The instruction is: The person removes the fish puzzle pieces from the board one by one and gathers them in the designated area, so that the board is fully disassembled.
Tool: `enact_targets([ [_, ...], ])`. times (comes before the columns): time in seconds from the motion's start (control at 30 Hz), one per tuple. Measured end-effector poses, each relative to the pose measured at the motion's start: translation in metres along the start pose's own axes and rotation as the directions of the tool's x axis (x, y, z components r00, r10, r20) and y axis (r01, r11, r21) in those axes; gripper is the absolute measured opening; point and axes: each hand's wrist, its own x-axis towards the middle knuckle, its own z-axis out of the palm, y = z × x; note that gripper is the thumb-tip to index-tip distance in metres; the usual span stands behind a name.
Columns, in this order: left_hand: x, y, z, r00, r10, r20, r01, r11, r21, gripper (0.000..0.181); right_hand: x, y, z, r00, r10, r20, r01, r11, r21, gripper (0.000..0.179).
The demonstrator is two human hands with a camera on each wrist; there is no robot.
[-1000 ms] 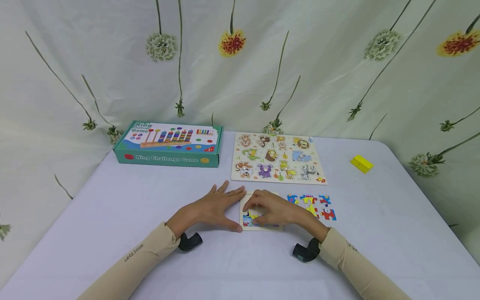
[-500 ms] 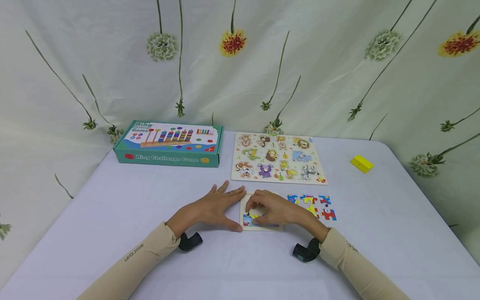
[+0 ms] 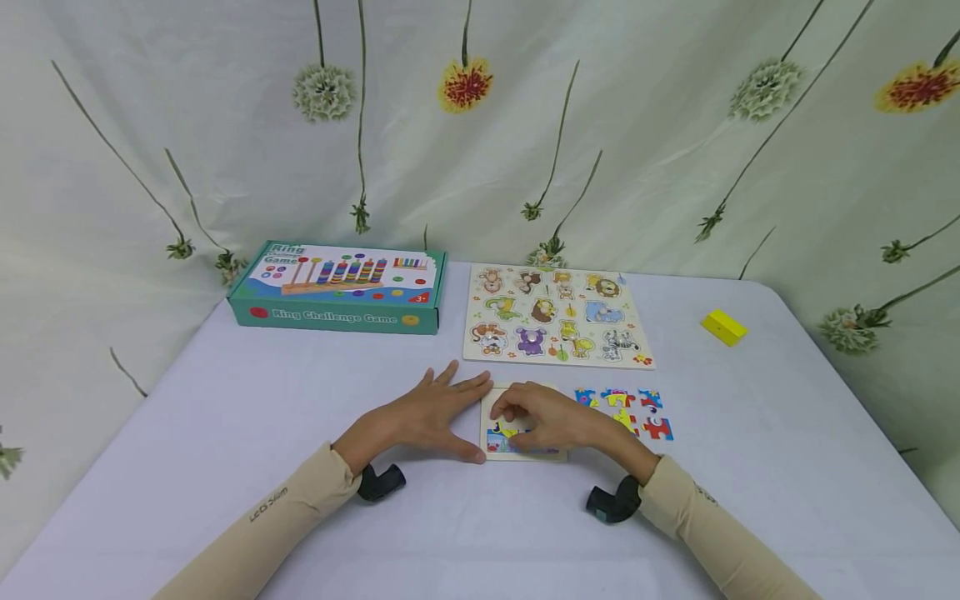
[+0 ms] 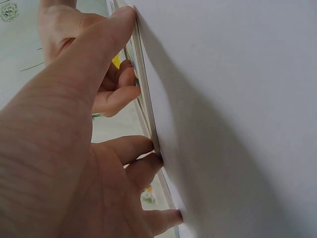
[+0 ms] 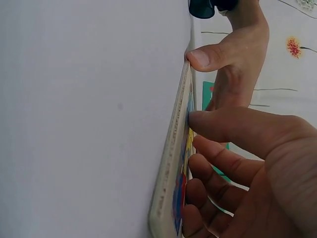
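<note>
A small puzzle tray (image 3: 487,400) with a pale wooden frame lies on the table, with blue and yellow picture pieces (image 3: 498,438) along its near side. My left hand (image 3: 435,417), fingers spread, touches the tray's left edge; the left wrist view shows its thumb (image 4: 121,20) against one corner. My right hand (image 3: 551,417) is over the tray with bent fingers. In the right wrist view its thumb (image 5: 203,121) and fingertips touch the tray's picture side. Whether they pinch a piece is hidden. Several loose jigsaw pieces (image 3: 657,428) lie right of the tray.
Behind the tray lies a large animal peg puzzle board (image 3: 517,329). A green Ring Challenge Game box (image 3: 337,318) stands at the back left. A yellow block (image 3: 723,327) sits at the back right of the white-covered table (image 3: 480,525). A flowered cloth (image 3: 637,167) hangs behind.
The right hand's bent fingers have shifted very slightly over the tray. My left hand stays at the tray's edge, and the loose pieces have not moved.
</note>
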Motion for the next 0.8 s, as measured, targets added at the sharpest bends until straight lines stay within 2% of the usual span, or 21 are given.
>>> enact_targets([
  [0.17, -0.0003, -0.0002, 0.0007, 1.000, -0.010, 0.005, 0.010, 1.000, 0.004, 0.102, 0.0005, 0.0019, 0.0012, 1.000, 0.012, -0.013, -0.012, 0.999, -0.031, 0.026],
  [0.8, -0.0015, 0.0009, 0.0000, 1.000, -0.003, 0.000, 0.003, 1.000, 0.002, 0.102, -0.0004, 0.0041, 0.0010, 1.000, -0.006, -0.003, 0.006, 1.000, 0.021, 0.029],
])
